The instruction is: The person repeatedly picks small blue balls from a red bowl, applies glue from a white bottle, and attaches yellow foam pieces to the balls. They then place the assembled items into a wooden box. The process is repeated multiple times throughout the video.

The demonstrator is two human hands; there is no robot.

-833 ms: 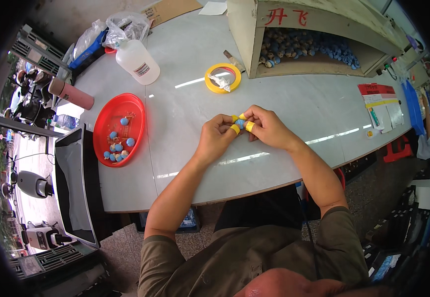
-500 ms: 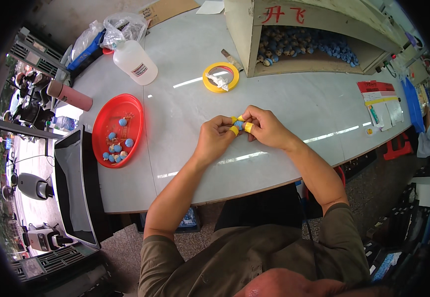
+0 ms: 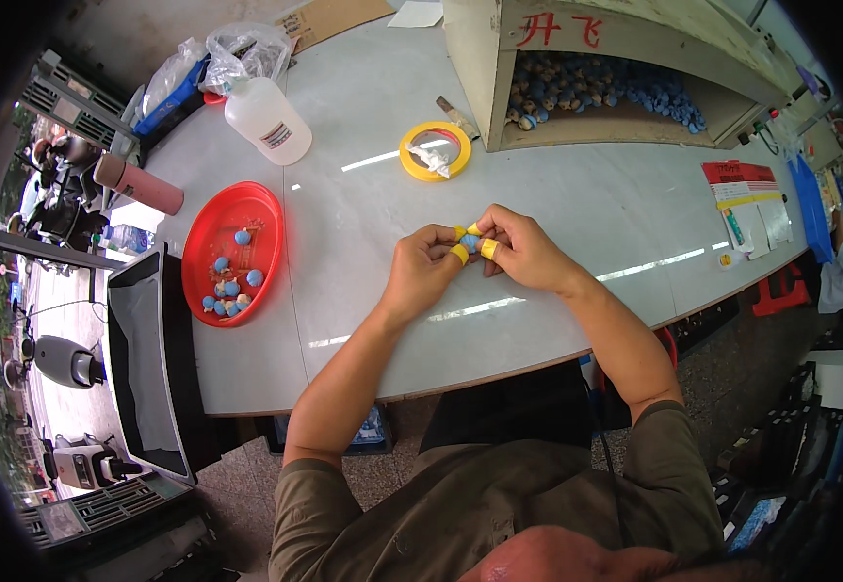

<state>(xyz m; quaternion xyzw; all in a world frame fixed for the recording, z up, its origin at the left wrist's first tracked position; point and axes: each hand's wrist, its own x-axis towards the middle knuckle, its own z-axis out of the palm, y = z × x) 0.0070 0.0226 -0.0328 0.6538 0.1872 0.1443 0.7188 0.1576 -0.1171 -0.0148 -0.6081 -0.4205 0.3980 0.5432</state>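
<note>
Between both hands point(image 3: 423, 274) point(image 3: 528, 254), a blue piece point(image 3: 471, 242)

Smooth, glossy tabletop point(image 3: 363, 213) (white glints across it), shiny plastic tray point(image 3: 213, 228).

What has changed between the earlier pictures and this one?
Nothing visibly, beyond a slight sway of the whole view. The left hand and right hand still pinch the small blue piece between their fingertips; nothing was let go or picked up. The red tray and yellow tape roll stayed put.
</note>
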